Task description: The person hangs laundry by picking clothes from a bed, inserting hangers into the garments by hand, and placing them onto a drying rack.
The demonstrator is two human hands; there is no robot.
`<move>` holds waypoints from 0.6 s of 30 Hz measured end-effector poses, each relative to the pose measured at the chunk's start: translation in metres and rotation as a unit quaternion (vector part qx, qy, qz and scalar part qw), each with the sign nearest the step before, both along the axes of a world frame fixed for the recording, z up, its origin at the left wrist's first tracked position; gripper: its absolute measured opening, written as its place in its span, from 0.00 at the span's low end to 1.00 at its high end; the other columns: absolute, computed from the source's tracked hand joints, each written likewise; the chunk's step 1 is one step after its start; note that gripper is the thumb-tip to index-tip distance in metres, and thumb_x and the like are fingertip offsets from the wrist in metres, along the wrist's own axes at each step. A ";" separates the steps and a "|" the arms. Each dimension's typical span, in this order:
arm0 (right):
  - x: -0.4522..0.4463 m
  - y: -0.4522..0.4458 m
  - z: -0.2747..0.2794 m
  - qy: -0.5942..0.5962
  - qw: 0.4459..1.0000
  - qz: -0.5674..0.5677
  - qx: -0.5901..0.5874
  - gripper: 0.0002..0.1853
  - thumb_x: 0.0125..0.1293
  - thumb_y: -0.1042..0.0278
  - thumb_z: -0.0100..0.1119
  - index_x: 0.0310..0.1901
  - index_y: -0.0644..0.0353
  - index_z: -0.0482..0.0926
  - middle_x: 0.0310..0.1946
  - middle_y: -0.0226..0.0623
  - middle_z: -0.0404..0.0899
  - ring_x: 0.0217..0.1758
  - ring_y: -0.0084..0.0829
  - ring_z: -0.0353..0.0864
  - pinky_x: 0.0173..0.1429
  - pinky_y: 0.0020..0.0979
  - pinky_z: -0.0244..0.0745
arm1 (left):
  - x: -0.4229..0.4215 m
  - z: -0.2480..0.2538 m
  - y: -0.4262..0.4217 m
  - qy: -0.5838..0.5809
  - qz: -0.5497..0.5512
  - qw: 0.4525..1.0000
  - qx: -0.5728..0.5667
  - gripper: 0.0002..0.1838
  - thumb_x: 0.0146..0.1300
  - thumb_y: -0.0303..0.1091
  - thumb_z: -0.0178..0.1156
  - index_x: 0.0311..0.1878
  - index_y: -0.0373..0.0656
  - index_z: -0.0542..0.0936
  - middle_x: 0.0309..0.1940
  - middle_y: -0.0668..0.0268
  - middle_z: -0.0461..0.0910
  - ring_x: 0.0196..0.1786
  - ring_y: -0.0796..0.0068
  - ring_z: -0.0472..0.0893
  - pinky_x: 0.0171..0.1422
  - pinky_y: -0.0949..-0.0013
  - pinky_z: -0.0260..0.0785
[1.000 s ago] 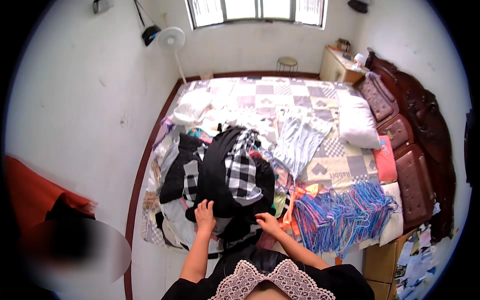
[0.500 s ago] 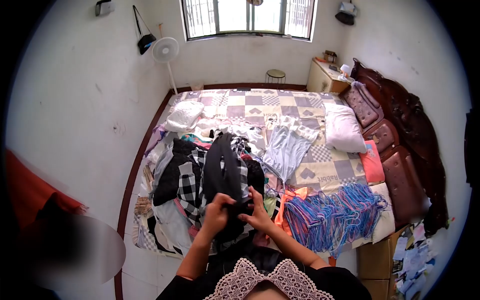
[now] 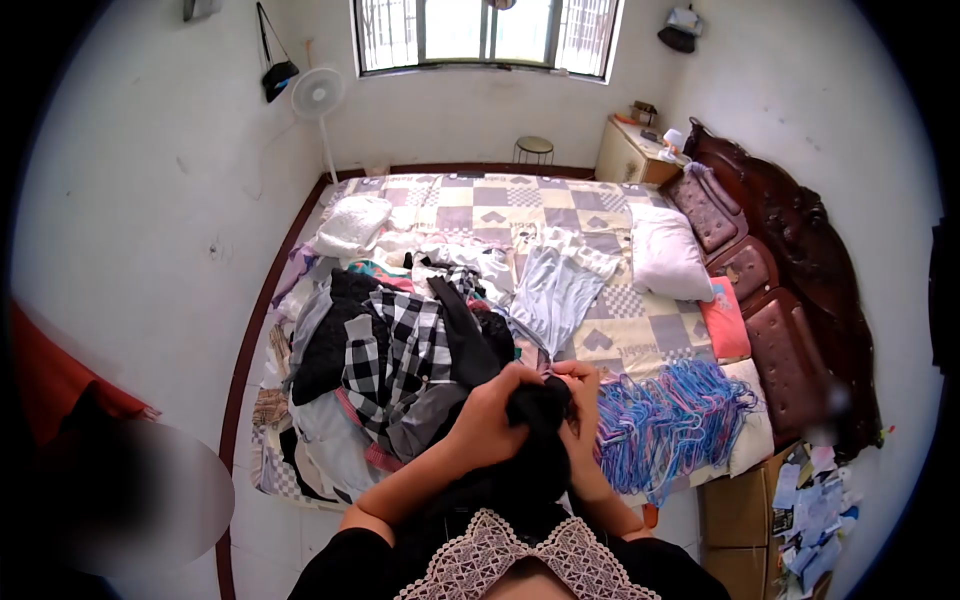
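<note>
Both hands are close together in front of the chest, gripping a black garment. My left hand has its fingers closed round the gathered cloth on the left. On the other side, my right hand pinches the same cloth. One dark length of the garment trails up over the pile on the bed. A black-and-white checked shirt lies in that pile, left of the hands, beside a black textured garment. Blue and purple hangers are heaped to the right of my right hand.
The bed bears a light-blue garment, a pillow and a folded white item. A carved headboard stands right. Beyond are a fan, stool and cabinet. Cardboard boxes sit lower right.
The hands have lifted the black garment off the pile and moved right and toward the chest, coming together on it. More of the checked shirt is uncovered.
</note>
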State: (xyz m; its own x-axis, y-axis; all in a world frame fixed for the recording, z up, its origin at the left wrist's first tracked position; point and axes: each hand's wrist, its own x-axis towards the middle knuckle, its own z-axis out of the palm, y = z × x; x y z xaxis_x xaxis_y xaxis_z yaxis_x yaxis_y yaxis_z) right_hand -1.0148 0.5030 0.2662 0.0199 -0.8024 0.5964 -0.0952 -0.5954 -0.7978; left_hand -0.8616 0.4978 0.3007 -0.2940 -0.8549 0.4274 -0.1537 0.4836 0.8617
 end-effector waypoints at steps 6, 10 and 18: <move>0.020 0.015 -0.044 -0.057 0.982 0.051 0.170 0.34 0.51 0.76 0.59 0.60 0.59 0.58 0.55 0.37 0.59 0.60 0.29 0.61 0.60 0.34 0.62 | -0.004 -0.046 -0.030 -0.014 0.125 0.989 0.078 0.12 0.46 0.21 0.52 0.38 0.37 0.72 0.25 0.53 0.76 0.33 0.59 0.80 0.36 0.68 0.68; 0.020 0.001 -0.056 0.059 0.964 0.061 0.254 0.24 0.56 0.76 0.60 0.55 0.63 0.67 0.44 0.35 0.74 0.47 0.24 0.73 0.51 0.27 0.69 | -0.003 -0.051 -0.031 -0.057 0.133 0.988 0.056 0.10 0.47 0.24 0.56 0.36 0.38 0.73 0.26 0.54 0.76 0.33 0.56 0.80 0.35 0.64 0.69; -0.065 -0.021 0.017 0.028 0.969 -0.246 -0.003 0.13 0.52 0.82 0.51 0.40 0.66 0.79 0.32 0.36 0.80 0.37 0.27 0.78 0.45 0.26 0.71 | 0.008 -0.058 -0.043 -0.142 0.266 0.952 -0.053 0.14 0.43 0.26 0.62 0.36 0.47 0.74 0.31 0.64 0.76 0.35 0.58 0.78 0.36 0.60 0.69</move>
